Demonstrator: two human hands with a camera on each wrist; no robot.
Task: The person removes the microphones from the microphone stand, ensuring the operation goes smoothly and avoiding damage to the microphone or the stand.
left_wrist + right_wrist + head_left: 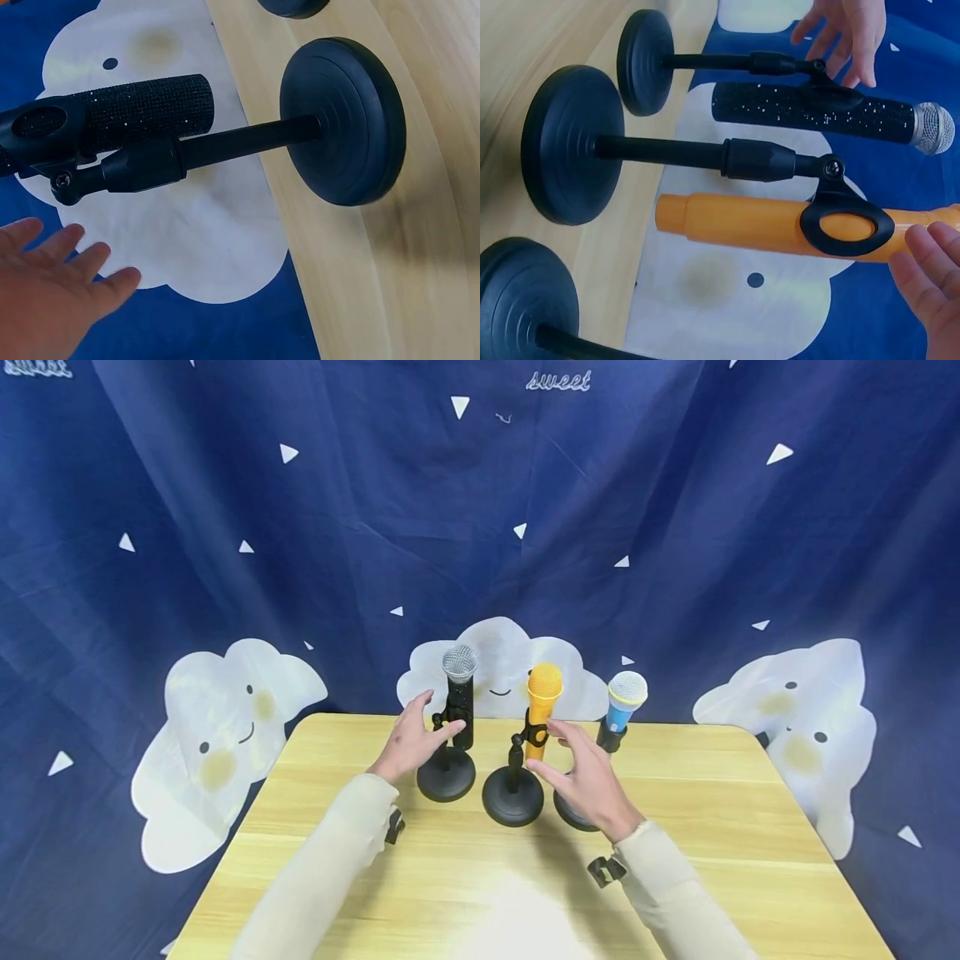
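Note:
Three microphones stand upright in clips on black desk stands. My left hand (412,742), fingers spread, is beside the black, glitter-covered microphone (150,109) with the silver head. In the left wrist view its fingertips are apart from the clip (45,131) and stand (225,145). My right hand (592,783) reaches to the orange microphone (742,225) in the middle. Its fingers (919,277) are loosely extended at the upper handle, near the oval clip (847,251), and do not close round it. A blue microphone (618,718) with a white head stands behind the right hand, which partly hides its stand.
All three round bases, left (435,785), middle (513,810) and right (570,810), rest on a light wooden table (420,877). A dark blue curtain (420,485) with white clouds hangs right behind the table's far edge. Each cream sleeve carries a small black wrist mount (606,871).

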